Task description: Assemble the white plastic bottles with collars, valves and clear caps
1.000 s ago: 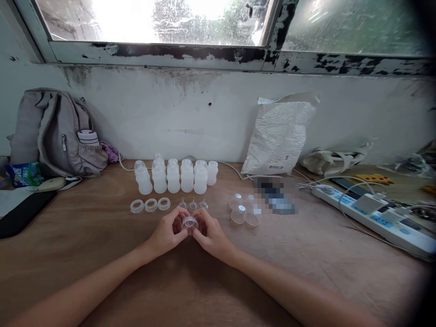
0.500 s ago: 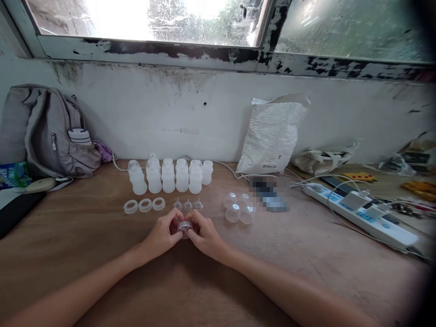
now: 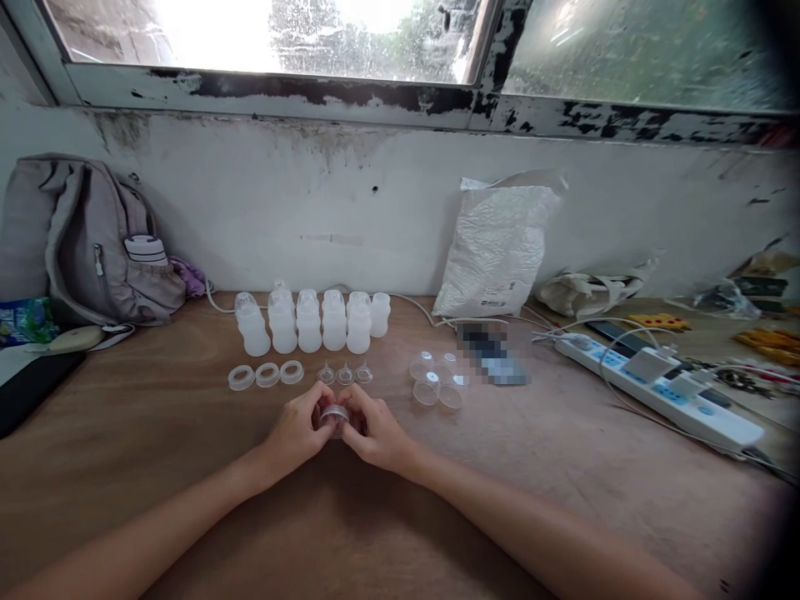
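My left hand (image 3: 304, 427) and my right hand (image 3: 373, 427) meet low over the table, both closed with fingertips on a translucent bottle ring (image 3: 336, 411). Fingers cover much of it, and I cannot tell whether a nipple sits inside. Just beyond my hands stand three clear bottle nipples (image 3: 344, 375) in a row, tips up. To their left lie three loose bottle rings (image 3: 267, 375). Behind them is a row of frosted baby bottles (image 3: 308, 323), several with clear tops. Right of my right hand rests a cluster of clear round caps (image 3: 426, 390).
A grey backpack (image 3: 87, 242) leans at the left, near a black flat item (image 3: 37, 387). A white padded bag (image 3: 497, 246) stands against the wall. Farther right lie a blurred-out patch (image 3: 493, 353), a power strip (image 3: 662, 392) with chargers and cables, and a pale cloth bag (image 3: 591, 290).
The ring has shifted slightly left and tilted a little between my fingers. Both hands keep their pinch on it. Everything else stays put apart from a small camera shift.
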`<state>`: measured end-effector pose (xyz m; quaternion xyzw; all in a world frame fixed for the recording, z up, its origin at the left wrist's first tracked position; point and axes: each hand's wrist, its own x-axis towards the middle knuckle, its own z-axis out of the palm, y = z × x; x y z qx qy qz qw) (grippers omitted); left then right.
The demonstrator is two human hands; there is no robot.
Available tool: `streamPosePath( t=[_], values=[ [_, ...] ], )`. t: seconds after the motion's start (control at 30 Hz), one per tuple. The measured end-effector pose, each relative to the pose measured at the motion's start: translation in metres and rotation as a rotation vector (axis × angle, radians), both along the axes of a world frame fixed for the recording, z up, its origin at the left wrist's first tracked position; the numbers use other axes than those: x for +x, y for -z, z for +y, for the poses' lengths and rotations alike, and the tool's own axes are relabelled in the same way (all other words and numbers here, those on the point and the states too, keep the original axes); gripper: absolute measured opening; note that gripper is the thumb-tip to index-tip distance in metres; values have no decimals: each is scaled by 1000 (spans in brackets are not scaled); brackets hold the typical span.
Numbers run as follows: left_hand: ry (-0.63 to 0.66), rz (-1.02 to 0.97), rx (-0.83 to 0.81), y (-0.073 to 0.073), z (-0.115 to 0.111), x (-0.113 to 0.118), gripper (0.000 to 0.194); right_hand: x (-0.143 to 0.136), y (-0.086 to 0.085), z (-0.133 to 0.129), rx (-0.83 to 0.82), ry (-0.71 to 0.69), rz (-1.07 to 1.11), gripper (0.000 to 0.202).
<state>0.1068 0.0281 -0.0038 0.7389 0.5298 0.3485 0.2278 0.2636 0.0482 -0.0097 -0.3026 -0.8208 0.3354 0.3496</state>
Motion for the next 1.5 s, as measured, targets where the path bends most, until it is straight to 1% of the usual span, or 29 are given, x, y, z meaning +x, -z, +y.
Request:
streamPosePath(
  t=[0.2,0.4,0.53,0.67,0.8,0.9,1.0,1.07,1.13,1.23,1.33,1.4,1.5],
  values=[
    [-20,-112,-32,3,6,-4,14,2,-3,-6,22,-91,-4,25],
    [26,-135,-32,3,7,-4,13,2,-4,-6,14,-101,18,23],
    [35,-145,-44,2,6,-4,13,2,-8,-7,15,-106,11,24],
    [28,-174,-51,2,6,-3,15,2,-7,-7,28,-112,-14,31],
    [21,-201,-52,2,3,-4,15,3,-5,-8,89,-133,-52,41],
    [24,-267,-64,3,5,-5,17,4,-7,-10,101,-138,-36,42],
    [13,-432,-176,6,12,-6,20,2,-6,-11,39,-93,65,40],
    [9,-532,-253,9,19,-7,22,1,-3,-10,-55,-17,177,36],
    [14,-576,-276,13,23,-7,27,0,0,-7,-175,55,278,30],
    [45,-564,-254,19,27,-7,34,-2,2,-3,-295,83,350,25],
    [67,-524,-235,22,26,-8,39,-1,0,-2,-283,96,305,20],
    [77,-509,-237,22,24,-8,39,-1,0,-3,-265,125,283,19],
    [116,-492,-250,17,22,-8,33,-1,2,-2,-287,189,355,19]
  ],
)
